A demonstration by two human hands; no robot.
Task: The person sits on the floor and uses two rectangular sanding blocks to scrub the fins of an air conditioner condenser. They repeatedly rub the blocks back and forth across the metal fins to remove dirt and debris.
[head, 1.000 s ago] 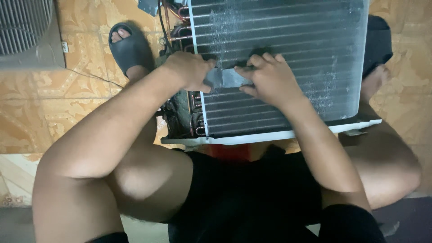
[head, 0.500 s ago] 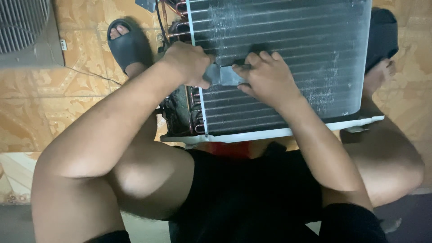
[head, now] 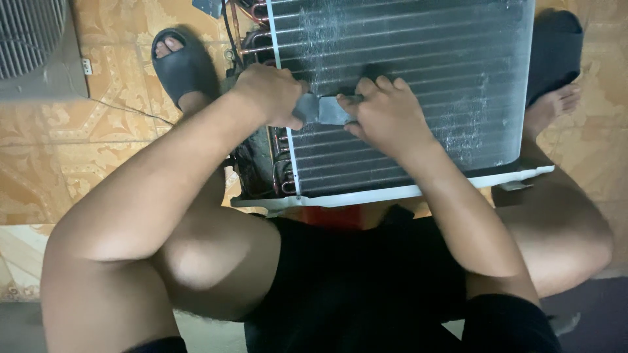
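We held a small flat grey tool [head: 322, 109] flat against the finned face of the coil unit [head: 418, 85], a little left of the middle of that face and nearer its left edge than its right. Our left hand [head: 269, 93] was closed around the tool's left end, knuckles up, fist just over the unit's left edge. Our right hand [head: 387, 117] was curled over the tool's right end, fingers [head: 366, 87] bent and pressing down on the fins, so both hands gripped the same tool and nearly touched.

The coil unit lay on the floor between our knees, its white bottom rail [head: 392, 194] nearest to us and copper tube bends [head: 278, 176] showing along its left side. Pale scuffed patches marked the fins near the top and toward the right edge.

Beyond the left edge, our left foot sat in a black slide sandal [head: 180, 68] on the patterned orange floor tiles [head: 98, 131]. By the right edge, our bare right foot [head: 553, 108] rested beside a second black sandal [head: 556, 52]. A grey grille [head: 36, 46] filled the floor's far-left corner.
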